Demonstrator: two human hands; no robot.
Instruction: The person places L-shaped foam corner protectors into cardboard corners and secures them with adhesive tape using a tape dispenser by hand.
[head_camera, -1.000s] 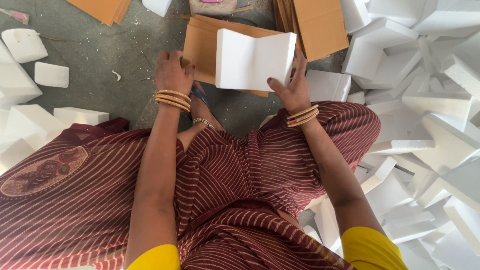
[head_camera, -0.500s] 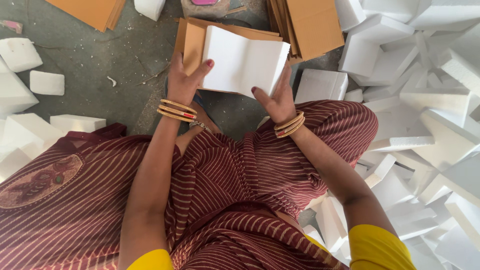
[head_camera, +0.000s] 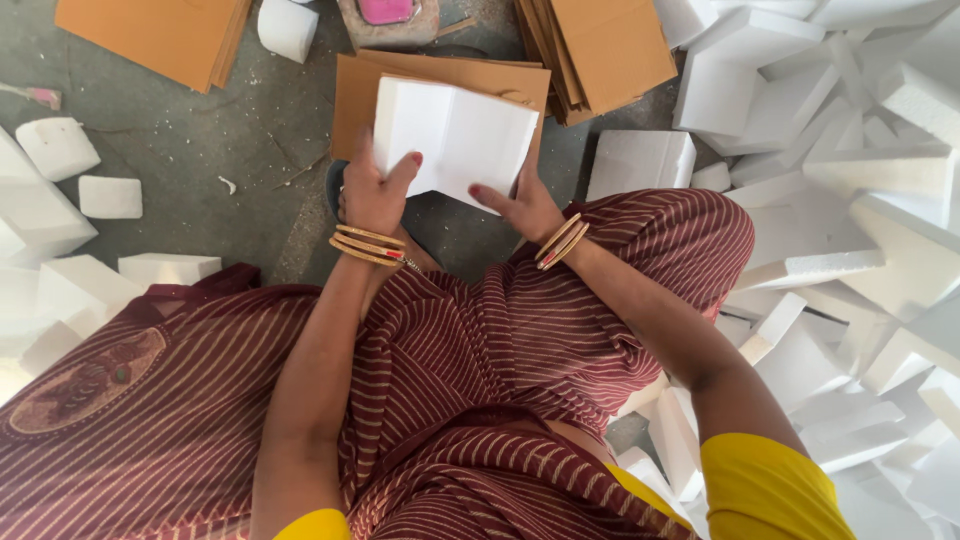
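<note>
Left hand: clamped on the left edge of a white foam block.
Right hand: gripping the block's lower right edge.
Beneath: cardboard sheet.

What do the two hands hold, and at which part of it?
Both hold one white foam block: the left hand at its lower left edge, the right hand at its lower right edge.

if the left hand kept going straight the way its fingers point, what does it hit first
The left hand already grips the white foam block. Pushing on, it would likely meet the flat brown cardboard sheet under and behind the block, though depth is hard to judge.
</note>
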